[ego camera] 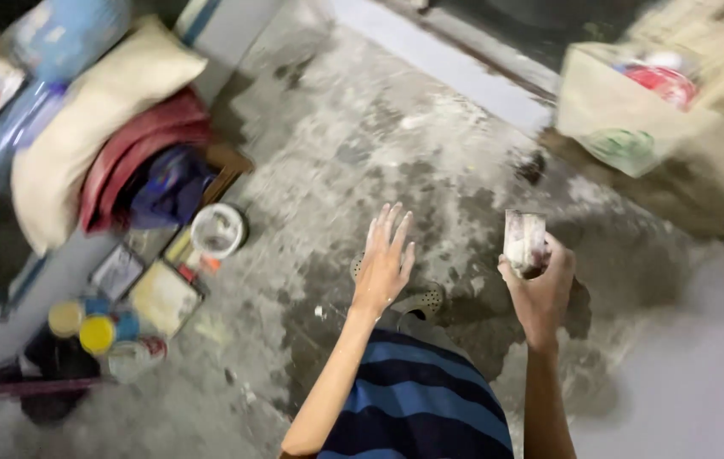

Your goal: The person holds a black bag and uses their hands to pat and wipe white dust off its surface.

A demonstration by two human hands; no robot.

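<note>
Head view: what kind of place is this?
Probably a home storage corner or work area with a stained concrete floor. Stuffed sacks are piled at left, small lidded tins sit on the floor, and a box holds items. The right hand holds a glass; the left hand is empty, fingers spread.

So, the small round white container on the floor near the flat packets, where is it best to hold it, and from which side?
Probably by the rim, from above. The round white container sits upright with its open top facing up. Clutter crowds its left and lower sides, while the bare floor lies to its right. The empty left hand is nearer; the right hand already holds a small glass.
</note>
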